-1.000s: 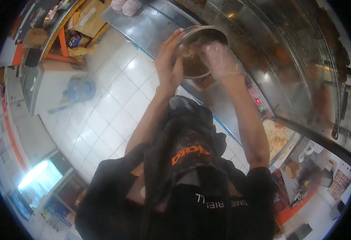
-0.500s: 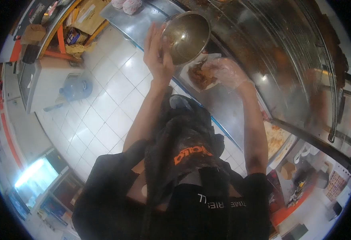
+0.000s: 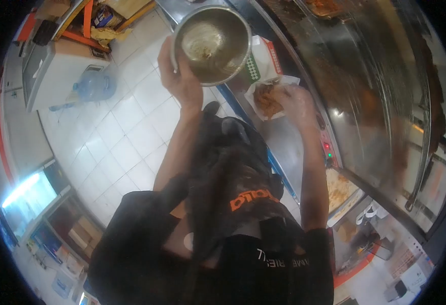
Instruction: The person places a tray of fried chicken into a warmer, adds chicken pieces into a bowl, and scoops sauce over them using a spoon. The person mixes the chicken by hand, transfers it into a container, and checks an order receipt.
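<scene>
In the head view my left hand (image 3: 180,76) grips the rim of a round metal bowl (image 3: 225,58), fingers on its outside. The bowl is tilted, so its shiny inside faces me. My right hand (image 3: 299,104), in a clear plastic glove, is on a piece of brown, crusty-looking food (image 3: 267,103). White paper (image 3: 256,112) lies under the food. Its exact kind is too blurred to tell. The right fingertips are bent onto the food's right side and partly hidden in it.
The food lies over a narrow metal counter (image 3: 286,140), beside a white carton with green and red patterns (image 3: 264,58). A large glass-fronted case (image 3: 355,66) rises on the right. Below it is a tray with brown crumbs (image 3: 341,190). A blue water jug (image 3: 96,86) is on the tiled floor.
The view has shifted. My left hand and the bowl have moved left, farther from the food. The patterned carton has come into view. My right hand stays at the food.
</scene>
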